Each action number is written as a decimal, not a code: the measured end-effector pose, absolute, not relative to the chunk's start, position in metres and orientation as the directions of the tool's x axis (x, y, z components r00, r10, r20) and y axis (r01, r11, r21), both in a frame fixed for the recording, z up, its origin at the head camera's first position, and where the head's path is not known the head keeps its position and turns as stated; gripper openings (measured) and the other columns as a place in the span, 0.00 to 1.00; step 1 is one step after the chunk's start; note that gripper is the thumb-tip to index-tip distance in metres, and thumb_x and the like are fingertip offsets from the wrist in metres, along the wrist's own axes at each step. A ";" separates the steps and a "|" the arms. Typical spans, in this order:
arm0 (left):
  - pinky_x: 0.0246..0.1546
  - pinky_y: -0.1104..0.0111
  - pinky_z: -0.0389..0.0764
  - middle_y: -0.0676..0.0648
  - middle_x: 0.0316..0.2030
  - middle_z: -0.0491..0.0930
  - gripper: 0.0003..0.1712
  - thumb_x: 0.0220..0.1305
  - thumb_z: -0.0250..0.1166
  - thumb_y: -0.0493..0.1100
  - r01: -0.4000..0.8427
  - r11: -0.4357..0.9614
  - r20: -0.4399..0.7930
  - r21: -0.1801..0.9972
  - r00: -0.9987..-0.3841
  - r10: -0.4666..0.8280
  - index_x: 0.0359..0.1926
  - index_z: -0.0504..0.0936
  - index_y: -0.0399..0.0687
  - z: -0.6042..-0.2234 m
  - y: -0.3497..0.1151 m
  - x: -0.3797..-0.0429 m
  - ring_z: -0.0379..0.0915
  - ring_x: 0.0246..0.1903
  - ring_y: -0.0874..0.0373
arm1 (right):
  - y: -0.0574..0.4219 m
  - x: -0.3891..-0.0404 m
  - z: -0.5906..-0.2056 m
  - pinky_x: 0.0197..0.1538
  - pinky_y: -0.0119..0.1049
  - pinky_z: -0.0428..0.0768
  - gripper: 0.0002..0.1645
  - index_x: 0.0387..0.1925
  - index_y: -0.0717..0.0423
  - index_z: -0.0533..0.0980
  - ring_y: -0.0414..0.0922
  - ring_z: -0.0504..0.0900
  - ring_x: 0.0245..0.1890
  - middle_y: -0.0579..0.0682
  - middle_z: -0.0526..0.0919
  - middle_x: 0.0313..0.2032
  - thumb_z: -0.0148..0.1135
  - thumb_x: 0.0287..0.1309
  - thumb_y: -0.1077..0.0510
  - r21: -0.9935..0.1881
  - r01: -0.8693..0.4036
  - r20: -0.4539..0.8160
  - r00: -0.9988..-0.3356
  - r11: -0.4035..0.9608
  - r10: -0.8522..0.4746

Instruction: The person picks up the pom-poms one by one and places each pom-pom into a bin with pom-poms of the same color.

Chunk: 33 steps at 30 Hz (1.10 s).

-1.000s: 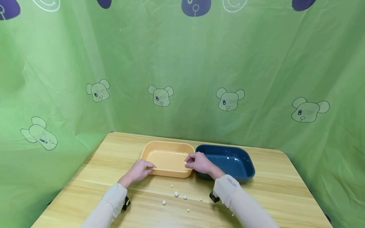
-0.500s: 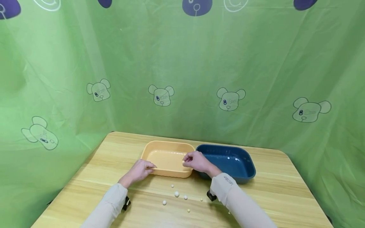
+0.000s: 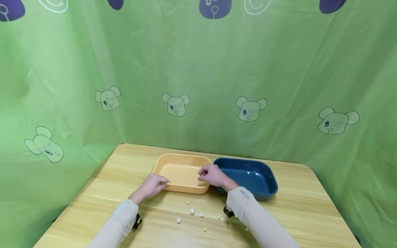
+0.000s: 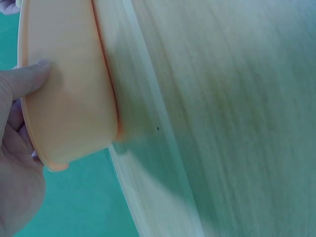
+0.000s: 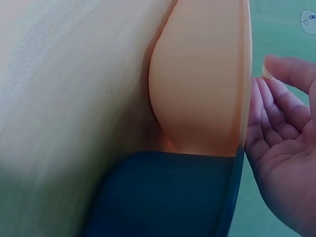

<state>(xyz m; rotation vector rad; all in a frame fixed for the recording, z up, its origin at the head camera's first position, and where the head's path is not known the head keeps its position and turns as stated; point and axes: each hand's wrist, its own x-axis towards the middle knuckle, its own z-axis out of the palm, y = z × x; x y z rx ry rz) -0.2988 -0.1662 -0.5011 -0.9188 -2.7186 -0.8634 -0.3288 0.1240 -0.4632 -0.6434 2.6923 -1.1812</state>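
The left hand [image 3: 151,187] grips the near rim of a pale orange plastic basin [image 3: 186,189]. In the left wrist view its thumb [image 4: 32,79] presses the basin's outer wall, with the other fingers over the rim. Above the right end of the same basin is the right hand [image 3: 213,174], pinching a small pale yellow ball [image 5: 267,73] between thumb and fingertips. Close against the orange basin's right side stands a dark blue basin [image 3: 271,193], partly hidden by the right hand. Two small white balls [image 3: 248,173] lie inside it.
On the wooden table [image 3: 304,196], nearer than the basins, lie several loose balls: white ones, the biggest a white ball [image 3: 192,211], and tiny yellow ones such as a yellow ball [image 3: 205,229]. A green curtain [image 3: 211,134] hangs behind and at both sides.
The right hand has shifted slightly left over the orange basin, still pinching the small yellow ball. The left hand and both basins look unmoved.
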 end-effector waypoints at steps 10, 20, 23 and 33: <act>0.40 0.67 0.82 0.48 0.34 0.86 0.07 0.55 0.68 0.33 0.623 0.637 0.329 0.454 -0.782 0.530 0.35 0.87 0.44 -0.502 -0.167 -0.300 0.82 0.36 0.54 | 0.119 -0.334 -0.465 0.33 0.31 0.77 0.04 0.31 0.59 0.81 0.39 0.75 0.27 0.44 0.79 0.25 0.67 0.50 0.64 -0.723 -0.323 0.047 -0.905 0.610 -0.423; 0.40 0.67 0.81 0.48 0.35 0.85 0.06 0.55 0.68 0.33 0.611 0.636 0.314 0.471 -0.790 0.526 0.36 0.87 0.44 -0.501 -0.167 -0.300 0.82 0.37 0.55 | 0.116 -0.340 -0.466 0.32 0.31 0.77 0.05 0.32 0.60 0.81 0.40 0.75 0.27 0.45 0.79 0.26 0.67 0.51 0.65 -0.743 -0.289 0.024 -0.913 0.604 -0.407; 0.40 0.67 0.81 0.48 0.35 0.86 0.06 0.55 0.68 0.33 0.618 0.635 0.322 0.463 -0.785 0.530 0.36 0.87 0.43 -0.502 -0.167 -0.300 0.82 0.37 0.54 | 0.115 -0.341 -0.465 0.32 0.31 0.77 0.06 0.33 0.60 0.81 0.39 0.76 0.27 0.45 0.80 0.26 0.67 0.51 0.64 -0.745 -0.279 0.015 -0.915 0.606 -0.403; 0.41 0.66 0.81 0.48 0.35 0.86 0.07 0.54 0.68 0.33 0.624 0.643 0.333 0.445 -0.782 0.528 0.35 0.87 0.44 -0.505 -0.167 -0.302 0.82 0.36 0.54 | 0.116 -0.341 -0.465 0.32 0.31 0.77 0.11 0.38 0.65 0.81 0.40 0.76 0.27 0.45 0.81 0.27 0.65 0.52 0.64 -0.743 -0.280 0.007 -0.912 0.608 -0.411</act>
